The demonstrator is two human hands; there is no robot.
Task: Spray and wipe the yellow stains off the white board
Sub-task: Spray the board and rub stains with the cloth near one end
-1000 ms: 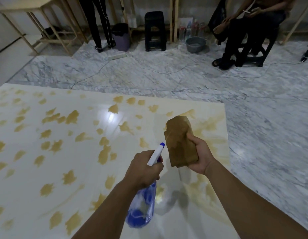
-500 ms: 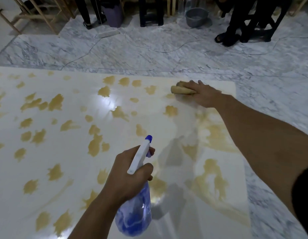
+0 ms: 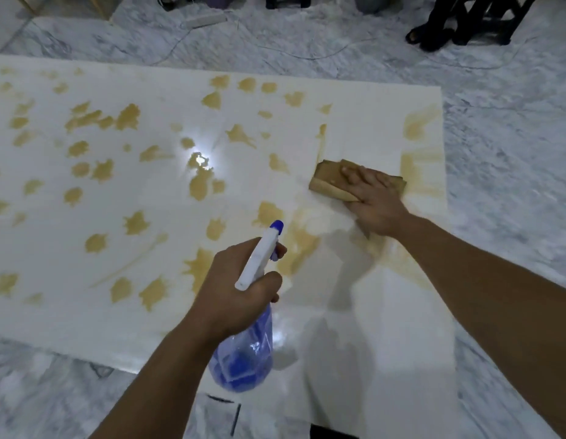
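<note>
A large white board (image 3: 85, 312) lies flat on the marble floor, covered with several yellow stains (image 3: 199, 185). My left hand (image 3: 234, 289) grips a blue spray bottle (image 3: 247, 356) with a white trigger head, held above the board's near edge, nozzle pointing away from me. My right hand (image 3: 375, 201) presses a folded brown cloth (image 3: 329, 180) flat on the board near its right side. Behind the cloth the board looks pale and smeared, with yellow streaks (image 3: 418, 160) along the right edge.
Grey-white marble floor (image 3: 513, 153) surrounds the board. A white cable (image 3: 307, 52) and a power strip (image 3: 205, 20) lie beyond the far edge. A seated person's feet and a dark stool (image 3: 465, 23) are at the top right, a grey basin at the top.
My right hand went from holding the cloth up in the air to pressing it on the board's far right, then drew it toward me. The left hand kept holding the bottle.
</note>
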